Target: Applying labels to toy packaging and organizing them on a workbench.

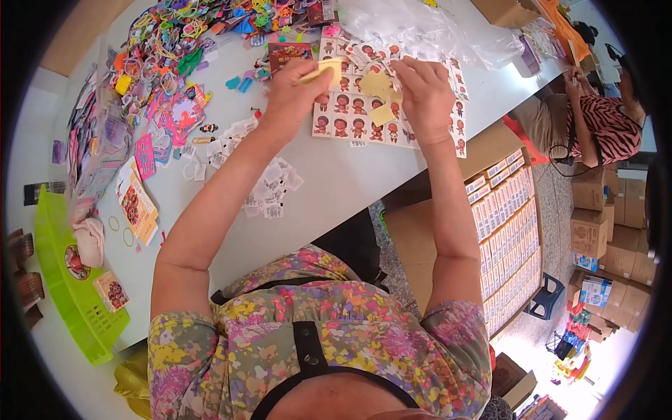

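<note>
My left hand [290,94] is closed on a small stack of yellow paper slips [326,71], pinched between thumb and fingers. More yellow slips [376,85] lie loose between my hands on printed sheets [341,124] that show rows of small cartoon figures. Over the right part of these sheets hangs my right hand [428,98], its fingers bent down and drawn together beside the loose slips. What its fingertips hold, if anything, is hidden. A dark red printed packet [288,53] lies just beyond my left hand.
Colourful small trinkets [168,66] are heaped at the far left. Clear plastic bags [420,31] lie at the back. White labels [273,189] are scattered left of centre. A green basket [59,266] stands at the left edge, a carton of small boxes [504,224] at right. Another person [602,126] sits far right.
</note>
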